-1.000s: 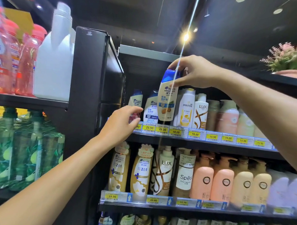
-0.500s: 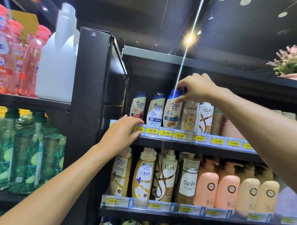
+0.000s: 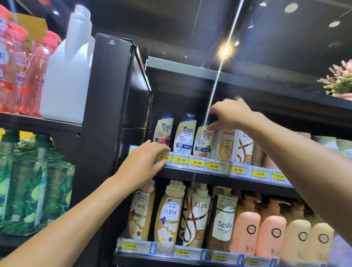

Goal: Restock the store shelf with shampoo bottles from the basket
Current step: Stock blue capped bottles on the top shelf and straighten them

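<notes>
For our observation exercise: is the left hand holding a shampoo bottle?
No; the left hand rests on the price-tag rail, while the right hand grips the Head & Shoulders bottle.

Dark ceiling (image 3: pixel 175 17), glaring spotlight (image 3: pixel 225 51); black shelving post (image 3: pixel 106 103) left; pink potted plant (image 3: pixel 345 79) right.

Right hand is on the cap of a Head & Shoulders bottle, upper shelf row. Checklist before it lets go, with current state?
1. Third Head & Shoulders bottle upright, label facing out: ok.
2. Its base seated flat: cannot tell, the price rail hides it.
3. Slot: between the second Head & Shoulders bottle and the Pantene bottle, above the 26.00 tag: ok.
4. Right hand grips the bottle at its cap: ok.
5. Left hand rests on the price rail, holding nothing: ok.
</notes>
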Demonstrator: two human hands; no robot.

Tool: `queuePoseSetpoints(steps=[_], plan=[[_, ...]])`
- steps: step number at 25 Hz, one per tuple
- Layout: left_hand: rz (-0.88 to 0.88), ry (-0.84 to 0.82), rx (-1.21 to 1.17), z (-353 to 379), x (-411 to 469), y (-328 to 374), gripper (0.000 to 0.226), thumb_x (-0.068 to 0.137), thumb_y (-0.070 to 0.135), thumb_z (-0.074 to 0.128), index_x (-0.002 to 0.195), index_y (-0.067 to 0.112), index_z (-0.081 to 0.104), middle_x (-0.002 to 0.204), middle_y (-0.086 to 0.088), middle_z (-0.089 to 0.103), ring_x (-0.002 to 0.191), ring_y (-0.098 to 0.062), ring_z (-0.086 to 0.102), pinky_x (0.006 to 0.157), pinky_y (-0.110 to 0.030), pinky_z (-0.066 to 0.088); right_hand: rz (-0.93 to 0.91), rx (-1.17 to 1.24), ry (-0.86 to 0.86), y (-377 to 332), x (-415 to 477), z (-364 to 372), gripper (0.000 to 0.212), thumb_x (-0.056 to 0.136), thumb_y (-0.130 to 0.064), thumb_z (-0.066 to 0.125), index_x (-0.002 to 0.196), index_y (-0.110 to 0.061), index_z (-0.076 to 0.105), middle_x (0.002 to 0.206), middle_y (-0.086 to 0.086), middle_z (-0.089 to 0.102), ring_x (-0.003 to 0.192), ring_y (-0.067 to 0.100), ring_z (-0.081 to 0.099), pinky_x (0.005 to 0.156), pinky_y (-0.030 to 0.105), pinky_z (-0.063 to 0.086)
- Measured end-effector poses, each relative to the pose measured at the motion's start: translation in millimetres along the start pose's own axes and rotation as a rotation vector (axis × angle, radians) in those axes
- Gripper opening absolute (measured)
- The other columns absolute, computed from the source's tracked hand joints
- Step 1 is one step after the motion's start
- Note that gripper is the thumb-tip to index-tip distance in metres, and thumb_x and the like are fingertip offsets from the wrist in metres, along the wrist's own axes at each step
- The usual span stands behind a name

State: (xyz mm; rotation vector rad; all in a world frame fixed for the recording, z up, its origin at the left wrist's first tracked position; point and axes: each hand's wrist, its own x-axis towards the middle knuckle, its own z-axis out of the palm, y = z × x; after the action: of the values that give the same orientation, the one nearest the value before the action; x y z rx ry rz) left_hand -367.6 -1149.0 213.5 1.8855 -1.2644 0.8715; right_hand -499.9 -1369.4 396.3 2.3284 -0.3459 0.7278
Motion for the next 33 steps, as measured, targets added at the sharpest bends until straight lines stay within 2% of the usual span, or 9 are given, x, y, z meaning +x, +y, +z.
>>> queuePoseSetpoints(steps=[5,8,13,16,20,24,26,29,33], plan=[[-0.004,-0.001,0.001,0.0,-0.7,-0.5,0.041,0.098,0.03,0.069,0.138,0.03,0.062,0.138,0.013,0.064,0.131,-0.004,0.054,0.12,-0.02,0.013,0.009,-0.076,-0.02,-11.1,-0.8,10.7,0.051,0.077,-0.071,0.07,0.108,-0.03,0.066,0.096,-0.009,0.06,0.104,0.022,0.06,0.103,0.05,0.036],[-0.014,0.002,0.0,-1.6,-2.4,2.2,0.042,0.099,0.029,0.068,0.14,0.029,0.061,0.141,0.013,0.062,0.137,-0.007,0.049,0.116,-0.017,0.01,0.012,-0.146,0.016,-15.9,-2.4,18.2,0.056,0.072,-0.074,0.07,0.105,-0.029,0.067,0.103,-0.006,0.066,0.106,0.023,0.061,0.103,0.05,0.035],[-0.016,-0.001,-0.009,-3.7,-3.7,4.9,0.042,0.1,0.029,0.067,0.142,0.028,0.06,0.142,0.012,0.062,0.138,-0.008,0.047,0.114,-0.015,0.008,0.009,-0.177,0.039,-18.7,-4.5,19.4,0.054,0.074,-0.073,0.071,0.102,-0.027,0.068,0.105,-0.006,0.068,0.105,0.023,0.063,0.103,0.05,0.035],[-0.016,-0.006,-0.017,-4.9,-4.3,6.1,0.043,0.1,0.029,0.066,0.142,0.027,0.059,0.144,0.011,0.061,0.139,-0.008,0.046,0.113,-0.015,0.008,0.005,-0.21,0.046,-20.9,-5.8,16.7,0.054,0.074,-0.073,0.071,0.101,-0.026,0.068,0.099,-0.006,0.066,0.103,0.022,0.062,0.102,0.05,0.034],[-0.023,-0.013,-0.025,-6.1,-5.7,7.3,0.044,0.101,0.028,0.065,0.144,0.027,0.058,0.146,0.009,0.06,0.142,-0.01,0.044,0.113,-0.016,0.009,0.017,-0.227,0.037,-23.3,-7.0,13.9,0.054,0.075,-0.076,0.068,0.097,-0.027,0.068,0.089,-0.008,0.052,0.101,0.022,0.062,0.102,0.049,0.034],[-0.018,-0.017,-0.023,-7.2,-5.5,8.2,0.044,0.101,0.029,0.064,0.144,0.027,0.057,0.147,0.009,0.059,0.143,-0.011,0.042,0.112,-0.016,0.008,0.026,-0.225,0.018,-27.4,-6.1,13.1,0.051,0.075,-0.076,0.068,0.093,-0.028,0.065,0.087,-0.009,0.054,0.098,0.021,0.062,0.102,0.05,0.035],[-0.011,-0.017,-0.031,-7.4,-6.2,7.7,0.043,0.101,0.029,0.064,0.144,0.027,0.058,0.146,0.009,0.059,0.143,-0.012,0.042,0.112,-0.016,0.008,0.033,-0.221,0.012,-28.0,-6.7,12.0,0.052,0.075,-0.076,0.068,0.094,-0.028,0.064,0.091,-0.008,0.056,0.102,0.022,0.061,0.101,0.049,0.035],[0.012,-0.017,-0.035,-6.1,-7.3,5.7,0.042,0.101,0.029,0.065,0.142,0.026,0.059,0.144,0.009,0.061,0.139,-0.01,0.047,0.115,-0.017,0.008,0.049,-0.234,0.019,-25.6,-9.9,11.8,0.054,0.079,-0.071,0.066,0.106,-0.025,0.067,0.107,-0.003,0.065,0.111,0.024,0.057,0.097,0.047,0.034],[0.048,0.005,-0.028,-2.3,-7.9,0.7,0.041,0.101,0.026,0.065,0.141,0.022,0.061,0.141,0.006,0.063,0.135,-0.011,0.052,0.118,-0.017,0.005,0.077,-0.158,0.171,-26.9,-34.3,10.2,0.047,0.087,-0.056,0.063,0.125,-0.028,0.065,0.127,-0.004,0.062,0.123,0.023,0.049,0.099,0.044,0.034]])
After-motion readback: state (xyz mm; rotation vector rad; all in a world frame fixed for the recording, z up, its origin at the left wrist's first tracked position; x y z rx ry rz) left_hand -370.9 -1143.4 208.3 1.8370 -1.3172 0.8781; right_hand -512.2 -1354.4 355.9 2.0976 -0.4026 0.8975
